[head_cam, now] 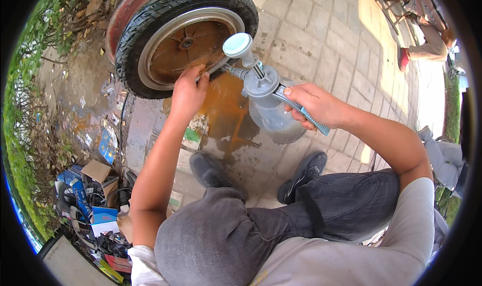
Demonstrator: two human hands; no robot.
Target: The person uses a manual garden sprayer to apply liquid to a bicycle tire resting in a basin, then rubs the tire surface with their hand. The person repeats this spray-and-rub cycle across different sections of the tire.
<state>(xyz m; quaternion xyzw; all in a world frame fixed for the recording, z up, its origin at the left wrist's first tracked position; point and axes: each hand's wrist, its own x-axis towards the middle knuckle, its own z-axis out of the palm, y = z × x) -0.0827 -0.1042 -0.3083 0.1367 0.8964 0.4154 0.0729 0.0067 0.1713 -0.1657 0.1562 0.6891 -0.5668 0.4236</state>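
A treaded black tyre (pixel 129 67) on a silver wheel rim (pixel 144 66) stands in front of me, its hub disc (pixel 171 52) stained rusty brown. At the rim's near lower edge, my left hand (pixel 188 88) pinches the metal between thumb and fingers. My right hand (pixel 314 105) is wrapped around the grey and blue handle of a pump pressure sprayer (pixel 276 122), a translucent bottle with cloudy contents low inside. Its pump knob (pixel 237 44) is raised, and the nozzle (pixel 230 70) points at the rim beside my left fingers.
Behind the tyre is a faded red round rim (pixel 113 34). Orange-brown wet stains (pixel 226 109) cover the paving below. Boxes and scrap parts (pixel 94 207) lie in a heap at left, near a hedge (pixel 22 165). A seated person (pixel 427 47) is at upper right.
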